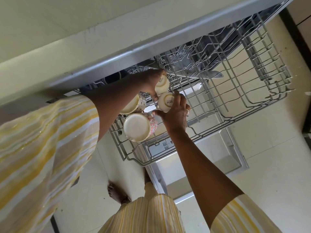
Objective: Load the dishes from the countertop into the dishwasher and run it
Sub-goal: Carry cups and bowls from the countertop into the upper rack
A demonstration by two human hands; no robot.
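The step in hand is loading cups into the dishwasher's pulled-out upper rack (pixel 235 91), which hangs over the open door (pixel 223 148).

The left hand (pixel 149 83) reaches in under the front edge of the bench (pixel 117 52), its fingers (pixel 160 72) and thumb grasping an upturned small cup (pixel 161 84) by its sides. The right hand (pixel 175 113) grips a second small cup (pixel 165 101) the same way, base up, thumb on 1 side and fingers curled over the other. The 2 cups touch or nearly touch, both at the wires near the rack's left end. I cannot tell whether either has settled onto the wires.

Just beside them 2 patterned mugs already sit upside down in the rack: 1 at the front corner (pixel 136 126), the other (pixel 131 106) behind it, partly hidden by the left forearm.

Next, I judge, each cup needs seating between the wires, mouth down and steady, with a little space between them. Then both hands let go and turn back for more dishes. Most of the rack holds nothing, so the loading looks far from finished.
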